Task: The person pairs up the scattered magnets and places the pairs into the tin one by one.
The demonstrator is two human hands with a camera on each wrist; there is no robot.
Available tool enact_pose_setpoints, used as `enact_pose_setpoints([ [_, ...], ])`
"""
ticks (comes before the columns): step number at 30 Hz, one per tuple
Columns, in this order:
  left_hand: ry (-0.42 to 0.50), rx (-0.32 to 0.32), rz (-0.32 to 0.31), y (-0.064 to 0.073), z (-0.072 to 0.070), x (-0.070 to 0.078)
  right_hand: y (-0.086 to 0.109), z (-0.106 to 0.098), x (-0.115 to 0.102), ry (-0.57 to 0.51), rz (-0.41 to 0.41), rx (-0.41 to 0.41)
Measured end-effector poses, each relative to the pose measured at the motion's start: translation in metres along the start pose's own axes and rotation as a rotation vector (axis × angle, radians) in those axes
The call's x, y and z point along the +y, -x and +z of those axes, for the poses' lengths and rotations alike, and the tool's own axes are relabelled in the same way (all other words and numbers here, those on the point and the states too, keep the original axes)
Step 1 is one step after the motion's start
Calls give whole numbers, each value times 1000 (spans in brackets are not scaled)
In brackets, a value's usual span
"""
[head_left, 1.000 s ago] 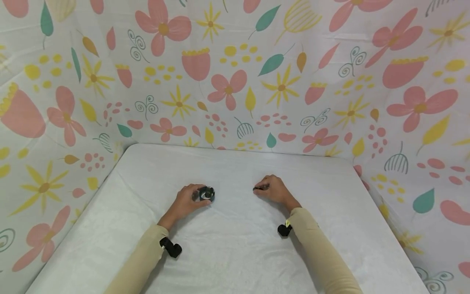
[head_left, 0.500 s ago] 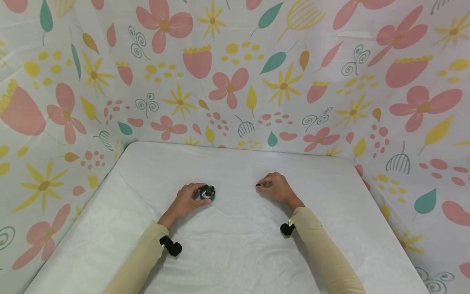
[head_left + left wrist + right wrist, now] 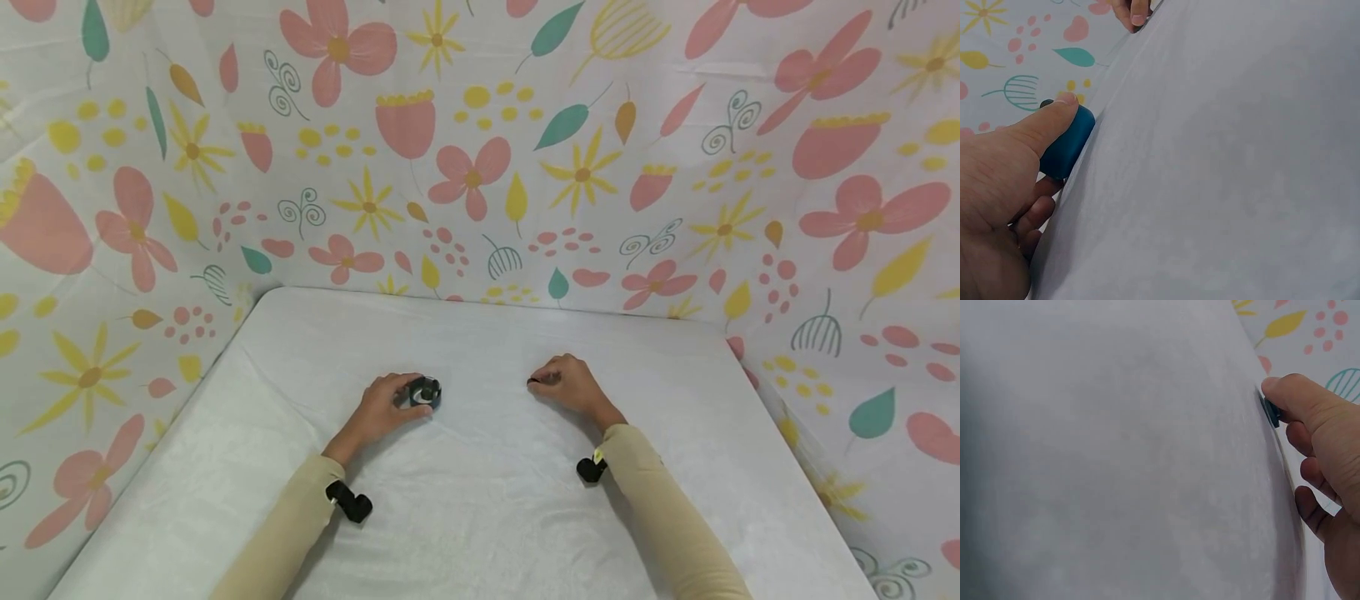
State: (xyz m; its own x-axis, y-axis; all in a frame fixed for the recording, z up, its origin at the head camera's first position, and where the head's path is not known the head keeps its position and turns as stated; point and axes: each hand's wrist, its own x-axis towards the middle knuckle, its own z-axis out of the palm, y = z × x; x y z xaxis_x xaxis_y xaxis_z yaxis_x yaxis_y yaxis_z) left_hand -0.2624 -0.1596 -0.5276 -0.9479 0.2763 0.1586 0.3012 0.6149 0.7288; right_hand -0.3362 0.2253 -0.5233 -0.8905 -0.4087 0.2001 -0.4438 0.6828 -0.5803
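My left hand point(image 3: 381, 412) grips a small teal, round-sided object point(image 3: 1070, 147) between thumb and fingers, low on the white-covered table. From above, this object looks dark with a pale crescent and a dark knob in its middle. To the right, and apart from it, my right hand point(image 3: 572, 388) pinches a small, flat, dark teal piece point(image 3: 1270, 413) between thumb and forefinger. That piece sits close over the cloth; its kind cannot be made out. In the right wrist view the other fingers are curled beneath the thumb.
A white cloth point(image 3: 480, 508) with slight creases covers the table. Floral curtains point(image 3: 472, 242) stand along its back and sides. Each sleeve carries a small black camera, one on the left wrist point(image 3: 349, 502) and one on the right point(image 3: 591, 468).
My right hand has shifted slightly to the right with the flat piece, rising away and then coming a little back. The left hand and its teal object stay in place.
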Motion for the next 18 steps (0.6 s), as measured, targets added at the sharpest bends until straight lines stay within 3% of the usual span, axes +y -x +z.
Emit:
enact_pose_setpoints([
  [11,2,-3,-11,1,0,2,-1,-2,-4,5,-65,35],
  [18,4,-11,-31,0,-1,3,-6,-6,-17,-29,-115,64],
])
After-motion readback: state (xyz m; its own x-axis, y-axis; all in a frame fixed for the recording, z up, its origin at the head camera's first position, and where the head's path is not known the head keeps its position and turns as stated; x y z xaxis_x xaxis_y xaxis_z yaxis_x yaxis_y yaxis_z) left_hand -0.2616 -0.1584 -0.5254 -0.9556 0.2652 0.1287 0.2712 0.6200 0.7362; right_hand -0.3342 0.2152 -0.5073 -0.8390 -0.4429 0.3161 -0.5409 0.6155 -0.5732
